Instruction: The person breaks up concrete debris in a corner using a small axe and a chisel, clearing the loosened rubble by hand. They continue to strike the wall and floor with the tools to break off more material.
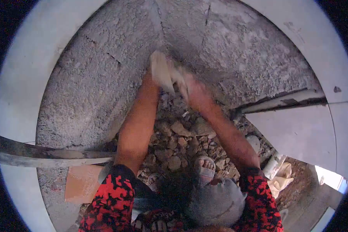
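Note:
My left hand (152, 75) reaches far forward toward the corner of the rough walls, closed on a pale flat-sided piece (162, 71) that hides most of its fingers. Beside it on the right, my right hand (197, 92) is smeared by motion. A blurred pale shape (179, 78) lies at its fingertips, and I cannot tell whether the hand grips it. Both hands are above the heap of broken stones and rubble (179, 129), close to the wall corner.
Rough cement walls (92, 77) meet ahead, with white tile (297, 127) at right. A ledge (54, 154) crosses the left side above an orange-brown tile (82, 183). My sandalled foot (206, 170) stands on rubble. A pale cylinder (274, 165) and a crumpled sack (281, 181) lie right.

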### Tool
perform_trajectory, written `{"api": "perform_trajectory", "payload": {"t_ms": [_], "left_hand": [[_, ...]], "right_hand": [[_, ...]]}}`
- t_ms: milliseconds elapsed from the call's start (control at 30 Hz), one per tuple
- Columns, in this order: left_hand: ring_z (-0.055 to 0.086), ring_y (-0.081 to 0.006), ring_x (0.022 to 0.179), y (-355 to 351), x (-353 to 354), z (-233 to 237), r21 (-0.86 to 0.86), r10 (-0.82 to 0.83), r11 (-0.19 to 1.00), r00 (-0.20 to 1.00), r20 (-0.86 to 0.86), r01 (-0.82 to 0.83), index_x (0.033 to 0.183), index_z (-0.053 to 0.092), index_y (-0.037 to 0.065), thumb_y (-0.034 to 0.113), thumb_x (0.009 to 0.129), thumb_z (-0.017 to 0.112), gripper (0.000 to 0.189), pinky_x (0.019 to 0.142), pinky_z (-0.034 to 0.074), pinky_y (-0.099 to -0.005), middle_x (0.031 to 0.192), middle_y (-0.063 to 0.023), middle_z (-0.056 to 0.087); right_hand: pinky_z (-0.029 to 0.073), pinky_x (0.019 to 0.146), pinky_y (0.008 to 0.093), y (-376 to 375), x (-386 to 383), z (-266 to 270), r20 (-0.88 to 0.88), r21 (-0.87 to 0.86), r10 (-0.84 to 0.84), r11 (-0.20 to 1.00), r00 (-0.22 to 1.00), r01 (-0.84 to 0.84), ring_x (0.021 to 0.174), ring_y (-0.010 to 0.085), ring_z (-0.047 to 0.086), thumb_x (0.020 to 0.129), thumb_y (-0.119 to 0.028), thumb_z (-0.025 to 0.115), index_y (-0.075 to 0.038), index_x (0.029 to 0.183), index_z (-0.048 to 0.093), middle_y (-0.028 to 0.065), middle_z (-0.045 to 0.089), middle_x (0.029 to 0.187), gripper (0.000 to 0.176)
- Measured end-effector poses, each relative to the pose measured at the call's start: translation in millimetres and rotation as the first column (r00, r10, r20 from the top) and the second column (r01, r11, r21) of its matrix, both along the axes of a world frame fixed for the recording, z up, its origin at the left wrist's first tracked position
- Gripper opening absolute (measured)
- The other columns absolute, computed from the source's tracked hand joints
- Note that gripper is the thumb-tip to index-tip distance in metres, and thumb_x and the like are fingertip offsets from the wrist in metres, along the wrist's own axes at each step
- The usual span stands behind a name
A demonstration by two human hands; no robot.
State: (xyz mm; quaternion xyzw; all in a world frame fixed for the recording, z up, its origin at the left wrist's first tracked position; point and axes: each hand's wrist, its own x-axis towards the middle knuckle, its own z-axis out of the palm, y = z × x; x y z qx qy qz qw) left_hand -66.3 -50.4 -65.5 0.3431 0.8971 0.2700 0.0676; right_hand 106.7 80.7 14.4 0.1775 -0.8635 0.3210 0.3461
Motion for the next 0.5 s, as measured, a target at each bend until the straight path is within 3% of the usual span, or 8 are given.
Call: {"api": "perform_trajectory", "payload": {"t_ms": [67, 133, 167, 200, 233, 267, 367, 500], "left_hand": [[0.044, -0.0218, 0.089, 11.1, -35.6, -72.7, -0.114, -0.002, 0.992, 0.913, -0.407, -0.049, 0.099, 0.046, 0.006, 0.024, 0.082, 0.035, 0.027, 0.076, 0.038, -0.0364, 0.094, -0.0074, 0.046], [0.042, -0.0217, 0.093, 15.6, -62.4, -114.7, -0.085, 0.007, 0.993, 0.751, -0.660, -0.084, 0.101, 0.045, 0.006, 0.026, 0.083, 0.033, 0.029, 0.080, 0.037, -0.0364, 0.096, -0.0074, 0.045], [0.043, -0.0202, 0.089, 9.3, -39.5, -111.2, 0.187, 0.135, 0.978, 0.956, -0.260, -0.087, 0.102, 0.044, 0.005, 0.027, 0.084, 0.033, 0.031, 0.079, 0.038, -0.0353, 0.094, -0.0077, 0.046], [0.045, -0.0187, 0.086, 8.5, -24.2, -96.3, 0.432, 0.135, 0.878, 0.973, 0.187, -0.205, 0.103, 0.044, 0.005, 0.027, 0.084, 0.032, 0.032, 0.078, 0.039, -0.0342, 0.093, -0.0080, 0.047], [0.047, -0.0172, 0.082, 7.6, -12.4, -86.3, 0.574, -0.003, 0.715, 0.819, 0.574, -0.399, 0.104, 0.043, 0.004, 0.028, 0.085, 0.031, 0.033, 0.077, 0.040, -0.0331, 0.091, -0.0083, 0.048], [0.047, -0.0172, 0.082, 1.7, 17.9, -90.8, 0.561, 0.010, 0.716, 0.810, 0.586, -0.416, 0.104, 0.043, 0.004, 0.028, 0.085, 0.031, 0.033, 0.077, 0.040, -0.0331, 0.091, -0.0083, 0.048], [0.045, -0.0136, 0.057, 10.1, 82.3, -90.5, 0.350, -0.513, 0.105, 0.250, 0.821, -0.931, 0.096, 0.047, 0.005, 0.020, 0.081, 0.041, 0.023, 0.056, 0.042, -0.0249, 0.079, -0.0051, 0.049], [0.041, -0.0126, 0.051, 7.6, 103.1, -89.8, 0.096, -0.109, 0.379, 0.059, 0.992, -0.920, 0.093, 0.049, 0.006, 0.021, 0.081, 0.038, 0.021, 0.049, 0.039, -0.0269, 0.069, -0.0026, 0.046]], "right_hand": [[0.039, 0.062, 0.0456, 10.1, -15.8, -11.1, 0.666, -0.017, -0.109, 0.987, 0.738, 0.161, 0.073, 0.0399, 0.050, 0.077, -0.021, 0.046, -0.005, 0.105, 0.037, 0.0236, 0.052, 0.080, 0.033], [0.038, 0.062, 0.0458, 5.6, -5.2, 18.0, 0.761, 0.018, -0.109, 0.989, 0.640, 0.147, 0.073, 0.0406, 0.049, 0.078, -0.022, 0.046, -0.006, 0.105, 0.037, 0.0237, 0.051, 0.082, 0.033], [0.038, 0.063, 0.0461, -3.5, 14.4, 24.7, 0.865, 0.040, -0.093, 0.992, 0.493, 0.117, 0.073, 0.0412, 0.049, 0.078, -0.023, 0.045, -0.006, 0.105, 0.037, 0.0239, 0.050, 0.084, 0.033], [0.038, 0.063, 0.0461, -6.5, 26.0, 21.4, 0.863, 0.046, -0.096, 0.993, 0.497, 0.111, 0.073, 0.0412, 0.049, 0.078, -0.023, 0.045, -0.006, 0.105, 0.037, 0.0239, 0.050, 0.084, 0.033], [0.037, 0.063, 0.0461, -7.5, 36.8, 14.0, 0.816, -0.028, -0.020, 0.997, 0.578, 0.074, 0.074, 0.0410, 0.049, 0.079, -0.025, 0.044, -0.007, 0.105, 0.037, 0.0238, 0.050, 0.086, 0.033], [0.037, 0.063, 0.0461, -12.7, 56.9, 5.0, 0.773, -0.114, 0.068, 0.993, 0.631, 0.032, 0.076, 0.0408, 0.049, 0.079, -0.026, 0.043, -0.007, 0.105, 0.037, 0.0237, 0.049, 0.087, 0.032], [0.037, 0.066, 0.0453, -14.5, 94.7, -9.7, 0.876, -0.135, 0.088, 0.989, 0.474, 0.065, 0.080, 0.0394, 0.048, 0.079, -0.029, 0.043, -0.006, 0.104, 0.038, 0.0233, 0.050, 0.087, 0.034], [0.041, 0.062, 0.0459, -3.3, 128.8, -32.5, 0.844, -0.133, 0.049, 0.984, 0.535, 0.120, 0.073, 0.0414, 0.050, 0.079, -0.028, 0.044, -0.004, 0.106, 0.035, 0.0240, 0.052, 0.081, 0.037]]}}
